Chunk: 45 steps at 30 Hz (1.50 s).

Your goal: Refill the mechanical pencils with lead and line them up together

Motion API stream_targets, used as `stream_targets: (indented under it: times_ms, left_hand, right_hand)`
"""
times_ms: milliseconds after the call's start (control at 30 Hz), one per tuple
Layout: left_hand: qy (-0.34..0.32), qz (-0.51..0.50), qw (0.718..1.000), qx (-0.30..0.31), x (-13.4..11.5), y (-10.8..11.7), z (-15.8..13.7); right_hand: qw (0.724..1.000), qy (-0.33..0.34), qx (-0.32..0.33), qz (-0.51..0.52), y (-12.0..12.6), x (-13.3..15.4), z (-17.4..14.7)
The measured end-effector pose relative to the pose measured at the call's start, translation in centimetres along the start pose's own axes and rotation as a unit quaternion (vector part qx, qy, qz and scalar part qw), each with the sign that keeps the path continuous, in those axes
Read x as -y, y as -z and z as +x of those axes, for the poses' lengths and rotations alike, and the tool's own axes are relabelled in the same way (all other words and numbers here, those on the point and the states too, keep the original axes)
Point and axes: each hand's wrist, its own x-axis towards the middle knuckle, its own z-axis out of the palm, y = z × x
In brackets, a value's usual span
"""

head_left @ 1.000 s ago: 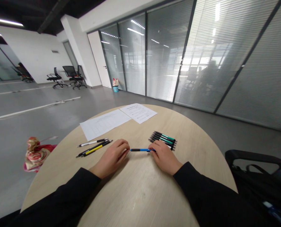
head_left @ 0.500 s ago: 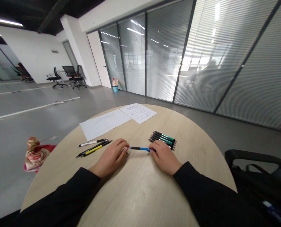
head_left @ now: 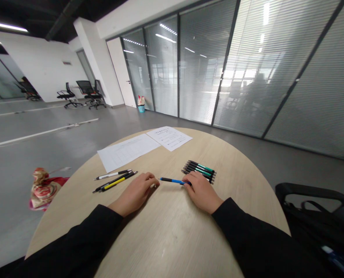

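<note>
My right hand [head_left: 199, 191] pinches the rear end of a blue pen [head_left: 176, 181] with a black grip, its tip pointing left. Close to that tip, my left hand [head_left: 140, 191] rests on the table with its fingers curled in; whether a small thing is between them I cannot make out. Beyond my right hand lies a row of several black and green pens [head_left: 199, 168], side by side and partly covered by the hand. To the left of my left hand are a white and black pen [head_left: 112, 175], a yellow and black pen [head_left: 116, 182] and a mostly black pen [head_left: 109, 183].
Two printed paper sheets, a wide one [head_left: 128, 150] and a smaller one [head_left: 170, 138], lie at the far side of the round wooden table [head_left: 174, 239]. A black chair [head_left: 314, 193] with a bag stands at the right. On the floor at left sits a patterned bundle [head_left: 46, 189].
My left hand's fingers have curled in more and shifted slightly by the pen tip. The blue pen has moved very slightly, still in my right hand.
</note>
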Motion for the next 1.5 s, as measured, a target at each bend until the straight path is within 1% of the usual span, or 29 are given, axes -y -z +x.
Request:
stream_targets:
  times_ms: [133,333,633,800,967,1200,1500]
  left_hand:
    - [-0.007,0.020,1.000,0.010,0.1,0.1,0.1]
    - [-0.022,0.076,0.997,0.024,0.0,0.7,0.1]
    - [-0.019,0.095,0.995,0.008,0.1,0.8,-0.1]
    - [-0.014,0.096,0.995,0.019,-0.1,1.0,0.0]
    - [-0.004,0.107,0.994,0.015,-0.4,1.3,0.0]
    - [-0.008,0.150,0.988,0.022,-0.5,1.0,0.1]
    - [-0.005,0.146,0.989,0.008,-0.2,0.6,0.0]
  right_hand:
    - [1.000,-0.003,0.006,0.001,0.0,0.0,0.0]
    - [1.000,-0.007,0.011,0.003,-0.1,-0.1,-0.1]
    - [1.000,-0.005,0.012,0.006,-0.1,-0.1,0.0]
    - [1.000,-0.005,0.014,0.008,-0.1,-0.1,0.0]
    - [1.000,-0.007,0.015,0.009,0.0,0.0,0.0]
    - [1.000,-0.009,0.018,0.007,0.0,-0.1,0.0]
    - [1.000,-0.011,0.018,0.010,0.0,0.0,0.0]
